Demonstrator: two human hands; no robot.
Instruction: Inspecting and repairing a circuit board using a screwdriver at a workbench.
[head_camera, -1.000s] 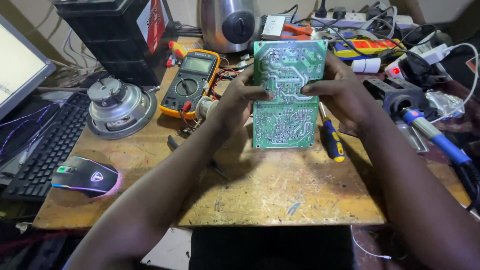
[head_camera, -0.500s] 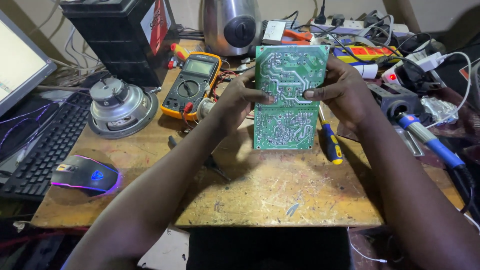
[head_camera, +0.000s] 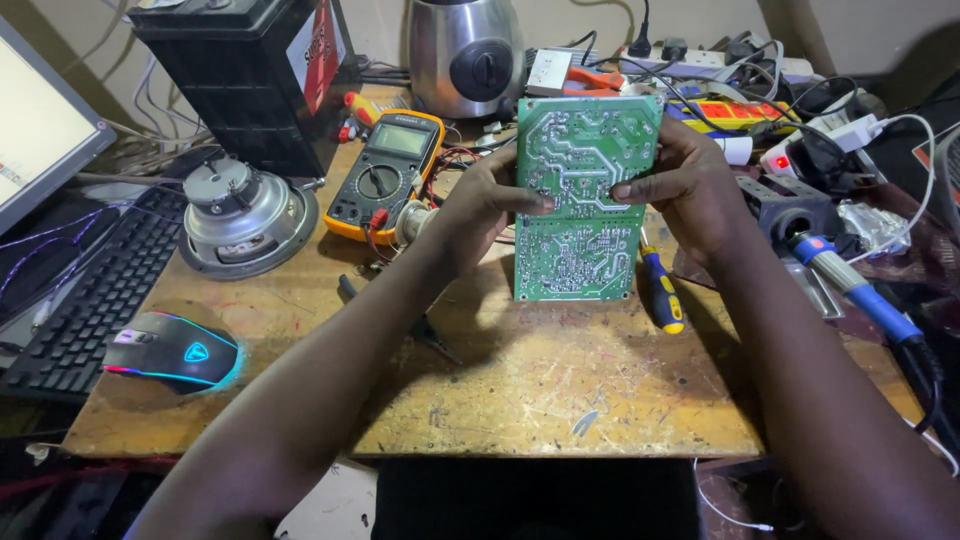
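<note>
Two hands at work over my scarred wooden workbench, which fills most of the view. At its far left stands a black battery box; a steel blender base stands at the back centre. A black keyboard runs along the left edge, with a round speaker driver just beside it and a lit gaming mouse nearer me.

I hold the green circuit board upright above the bench, solder side facing me, its long axis running top to bottom. My left hand grips the board's left edge about halfway up, fingers curled round behind and thumb pressed on the face. My right hand closes on the right edge at the same height, thumb across the traces. Both hands are equally near, one on each long side, so the board lies squarely between them, its lower half hanging free.

An orange-cased multimeter lies just left of my left hand. A soldering iron with a blue grip rests to the right, and a blue-and-yellow screwdriver lies on the bench just beside the board's lower right corner.
</note>
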